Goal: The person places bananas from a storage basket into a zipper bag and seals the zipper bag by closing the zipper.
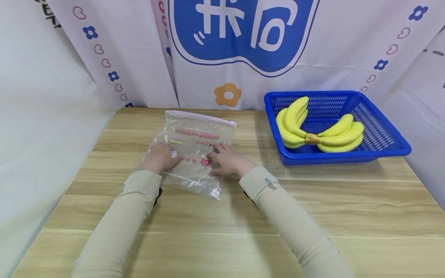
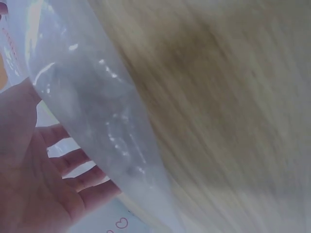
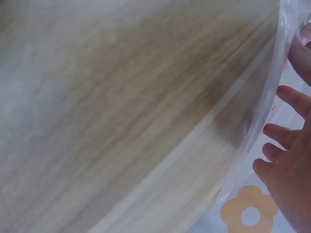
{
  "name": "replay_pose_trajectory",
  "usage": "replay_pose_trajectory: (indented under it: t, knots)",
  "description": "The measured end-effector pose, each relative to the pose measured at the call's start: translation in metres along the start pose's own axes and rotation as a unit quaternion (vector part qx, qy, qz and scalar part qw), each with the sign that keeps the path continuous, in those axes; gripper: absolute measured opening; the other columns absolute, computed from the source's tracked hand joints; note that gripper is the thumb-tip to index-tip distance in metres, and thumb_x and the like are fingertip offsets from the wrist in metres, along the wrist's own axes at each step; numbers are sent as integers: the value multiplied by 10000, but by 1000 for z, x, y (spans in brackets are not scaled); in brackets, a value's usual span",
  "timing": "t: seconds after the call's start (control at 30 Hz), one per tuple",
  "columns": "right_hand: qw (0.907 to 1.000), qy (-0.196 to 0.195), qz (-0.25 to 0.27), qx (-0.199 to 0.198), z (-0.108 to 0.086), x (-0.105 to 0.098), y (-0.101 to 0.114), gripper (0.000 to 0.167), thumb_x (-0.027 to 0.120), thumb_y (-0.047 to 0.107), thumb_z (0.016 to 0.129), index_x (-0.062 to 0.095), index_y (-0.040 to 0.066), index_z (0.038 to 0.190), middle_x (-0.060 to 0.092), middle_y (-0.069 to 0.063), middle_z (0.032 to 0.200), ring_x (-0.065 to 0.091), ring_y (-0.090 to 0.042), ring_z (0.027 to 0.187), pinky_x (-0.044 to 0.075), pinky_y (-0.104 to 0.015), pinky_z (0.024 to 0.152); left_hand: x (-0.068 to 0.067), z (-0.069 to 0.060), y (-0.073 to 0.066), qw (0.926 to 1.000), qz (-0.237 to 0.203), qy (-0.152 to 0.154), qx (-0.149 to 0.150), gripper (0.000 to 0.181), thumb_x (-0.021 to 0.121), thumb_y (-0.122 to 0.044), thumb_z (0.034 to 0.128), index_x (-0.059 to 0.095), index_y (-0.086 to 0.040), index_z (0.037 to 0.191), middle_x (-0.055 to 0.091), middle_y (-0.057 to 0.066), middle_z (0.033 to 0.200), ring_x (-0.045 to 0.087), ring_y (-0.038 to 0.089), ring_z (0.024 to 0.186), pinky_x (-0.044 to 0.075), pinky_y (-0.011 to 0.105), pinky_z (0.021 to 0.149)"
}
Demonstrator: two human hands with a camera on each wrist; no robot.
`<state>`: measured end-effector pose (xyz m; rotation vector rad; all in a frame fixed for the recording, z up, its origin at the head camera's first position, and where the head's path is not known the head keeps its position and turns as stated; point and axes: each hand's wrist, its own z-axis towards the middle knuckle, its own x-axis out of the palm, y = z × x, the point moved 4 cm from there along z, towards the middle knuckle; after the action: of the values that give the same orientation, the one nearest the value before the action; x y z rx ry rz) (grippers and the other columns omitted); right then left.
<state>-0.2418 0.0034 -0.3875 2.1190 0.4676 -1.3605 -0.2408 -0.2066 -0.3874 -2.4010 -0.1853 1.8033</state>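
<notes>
Clear zip bag between the hands, over table. Left hand spread at its left side, right hand spread at its right; blue basket beyond, to right hand's right.

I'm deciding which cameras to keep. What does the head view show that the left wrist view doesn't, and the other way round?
Only the head view shows the blue basket, the yellow bananas in it and both beige sleeves. Only the left wrist view shows the palm side of the left hand; the head view has its back. Both share the left hand, the clear plastic bag and the wooden table.
</notes>
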Motion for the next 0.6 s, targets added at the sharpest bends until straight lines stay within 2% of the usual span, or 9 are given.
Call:
replay_pose_trajectory:
  t: [0.13,0.37,0.5,0.6]
  knots:
    - [9999,-94,-46,-55,0,-1,0,695,613,463,890,362,184,1474,132,-168,1603,80,-353,1493,71,-479,1227,0,-2,3,9997,-134,180,2,680,508,-462,945,390,29,1400,297,370,1447,274,553,1335,263,630,1117]
    - [9991,-197,-278,-266,1,1,1,590,546,362,955,344,194,1484,198,-167,1586,107,-351,1488,114,-495,1222,-2,-7,7,9984,-281,486,42,695,497,-462,953,316,1,1439,202,350,1491,195,541,1375,256,667,1097]
    - [9988,-257,-346,-221,2,2,-1,623,549,352,953,301,194,1502,165,-174,1594,120,-361,1484,119,-484,1223,-3,-7,7,9966,-347,752,-26,706,487,-447,966,255,-15,1475,157,331,1510,166,532,1391,233,666,1109]
    - [9995,-229,-168,-129,2,2,-2,681,581,369,932,271,193,1513,137,-184,1597,107,-373,1483,115,-483,1223,-3,-7,7,9958,-329,854,-28,721,490,-437,969,224,-12,1488,145,327,1516,156,531,1396,217,657,1121]
